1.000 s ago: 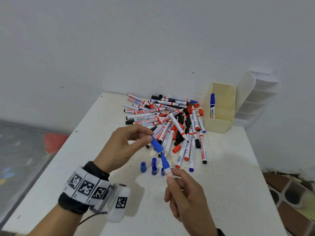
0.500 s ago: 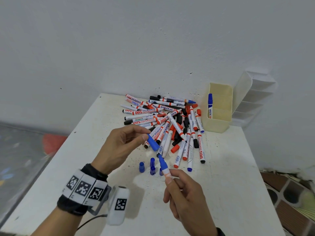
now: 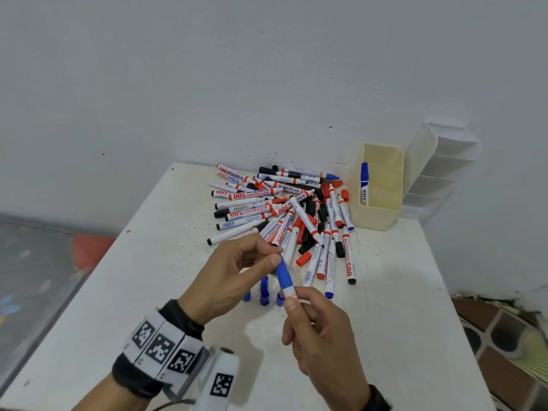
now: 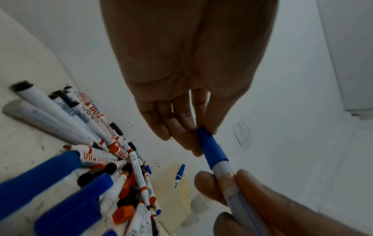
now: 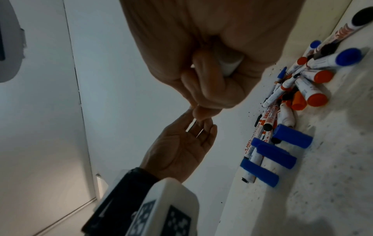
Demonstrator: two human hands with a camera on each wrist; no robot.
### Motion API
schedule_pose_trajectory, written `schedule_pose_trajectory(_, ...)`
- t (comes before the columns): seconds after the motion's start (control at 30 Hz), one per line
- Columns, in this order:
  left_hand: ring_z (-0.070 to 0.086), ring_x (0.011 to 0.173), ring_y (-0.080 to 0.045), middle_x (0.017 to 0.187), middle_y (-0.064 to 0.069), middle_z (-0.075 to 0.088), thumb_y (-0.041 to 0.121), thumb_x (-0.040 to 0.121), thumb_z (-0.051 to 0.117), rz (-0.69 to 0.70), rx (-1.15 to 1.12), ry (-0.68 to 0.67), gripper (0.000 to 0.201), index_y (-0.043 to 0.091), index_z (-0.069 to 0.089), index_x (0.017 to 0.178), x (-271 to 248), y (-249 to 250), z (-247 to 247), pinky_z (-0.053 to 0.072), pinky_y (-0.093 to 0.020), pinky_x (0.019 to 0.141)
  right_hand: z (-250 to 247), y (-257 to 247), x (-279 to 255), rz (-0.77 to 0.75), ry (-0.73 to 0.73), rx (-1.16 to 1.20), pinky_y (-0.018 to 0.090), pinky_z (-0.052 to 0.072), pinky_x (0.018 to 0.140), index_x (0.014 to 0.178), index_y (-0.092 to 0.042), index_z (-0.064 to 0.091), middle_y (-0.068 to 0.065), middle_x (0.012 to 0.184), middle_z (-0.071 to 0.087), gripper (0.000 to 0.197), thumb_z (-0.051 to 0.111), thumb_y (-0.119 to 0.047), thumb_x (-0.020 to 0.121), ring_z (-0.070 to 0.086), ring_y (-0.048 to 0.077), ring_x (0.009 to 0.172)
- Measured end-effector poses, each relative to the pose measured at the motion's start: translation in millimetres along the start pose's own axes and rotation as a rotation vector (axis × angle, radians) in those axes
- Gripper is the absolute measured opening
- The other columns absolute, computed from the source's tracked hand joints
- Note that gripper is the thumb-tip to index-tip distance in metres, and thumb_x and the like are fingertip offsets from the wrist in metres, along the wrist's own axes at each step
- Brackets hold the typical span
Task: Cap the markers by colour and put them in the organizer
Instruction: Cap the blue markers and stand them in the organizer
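Above the white table, my right hand grips the white barrel of a blue marker, its tip pointing up and away. A blue cap sits on that tip, and my left hand pinches the cap's top end between thumb and fingers. In the right wrist view the marker's butt end shows inside my curled fingers. A pile of uncapped markers and loose caps lies behind the hands. The cream organizer at the back right holds one capped blue marker.
Three loose blue caps lie on the table just under my hands. A pale tiered rack leans on the wall behind the organizer. The table's left edge drops to a grey floor, and tiled floor shows to the right.
The blue cap was held apart from the marker's tip. My left hand has brought it down and right, and it now sits on the tip.
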State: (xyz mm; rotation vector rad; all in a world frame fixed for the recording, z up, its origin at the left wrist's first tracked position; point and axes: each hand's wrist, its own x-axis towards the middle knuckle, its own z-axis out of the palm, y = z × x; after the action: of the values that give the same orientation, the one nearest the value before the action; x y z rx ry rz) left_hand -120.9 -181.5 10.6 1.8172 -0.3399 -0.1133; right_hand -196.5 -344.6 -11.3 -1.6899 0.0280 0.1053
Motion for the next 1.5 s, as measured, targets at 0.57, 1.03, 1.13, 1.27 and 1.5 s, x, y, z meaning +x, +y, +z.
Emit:
schedule_pose_trajectory(0.57, 0.064, 0.069, -0.015, 0.088, -0.01, 0.068, 0.011, 0.097, 0.05, -0.385, -0.805, 0.449, 0.019, 0.004, 0.065, 0.108, -9.9, -82.9, -37.9, 0.058, -0.025, 0.065, -132.3, -43.9, 148.1, -0.361, 0.772, -0.4, -0.003, 0.037, 0.063, 0.104, -0.012, 0.054, -0.001, 0.086, 0.062, 0.011, 0.057, -0.012, 0.094, 0.059, -0.002, 0.074)
schedule_pose_trajectory(1.03, 0.065, 0.066, -0.011, 0.079, -0.006, 0.067, 0.012, 0.094, 0.046, -0.372, -1.06, 0.45, 0.023, 0.01, 0.069, 0.093, -9.0, -98.1, -43.0, 0.057, -0.02, 0.066, -158.4, -5.6, 211.9, 0.051, 0.569, -0.876, 0.034, 0.046, 0.079, 0.115, -0.006, 0.062, 0.016, 0.106, 0.07, 0.029, 0.056, -0.026, 0.094, 0.062, 0.036, 0.099)
schedule_pose_trajectory(1.13, 0.065, 0.066, -0.011, 0.08, -0.007, 0.068, 0.01, 0.099, 0.042, -0.371, -1.055, 0.44, 0.031, 0.011, 0.072, 0.09, -9.0, -99.3, -43.0, 0.058, -0.021, 0.067, -154.6, -8.3, 202.5, -0.083, 0.689, -0.806, 0.038, 0.048, 0.081, 0.108, -0.008, 0.057, 0.012, 0.102, 0.064, 0.025, 0.059, -0.027, 0.092, 0.059, 0.03, 0.095)
schedule_pose_trajectory(1.27, 0.065, 0.066, -0.011, 0.08, -0.007, 0.067, 0.01, 0.1, 0.041, -0.366, -1.055, 0.426, 0.025, 0.009, 0.066, 0.097, -8.8, -98.9, -42.8, 0.058, -0.021, 0.068, -133.7, -6.7, 177.5, -0.217, 0.643, -0.875, 0.029, 0.04, 0.06, 0.082, -0.013, 0.049, 0.002, 0.075, 0.055, 0.02, 0.054, -0.027, 0.095, 0.052, 0.02, 0.068)
schedule_pose_trajectory(1.5, 0.066, 0.068, -0.011, 0.081, -0.007, 0.067, 0.01, 0.101, 0.041, -0.366, -1.051, 0.424, 0.022, 0.008, 0.063, 0.102, -8.8, -97.9, -42.3, 0.058, -0.021, 0.068, -121.4, 17.3, 182.9, 0.085, 0.313, -1.116, 0.032, 0.043, 0.07, 0.089, -0.011, 0.054, 0.012, 0.091, 0.062, 0.015, 0.052, -0.024, 0.095, 0.052, 0.028, 0.078)
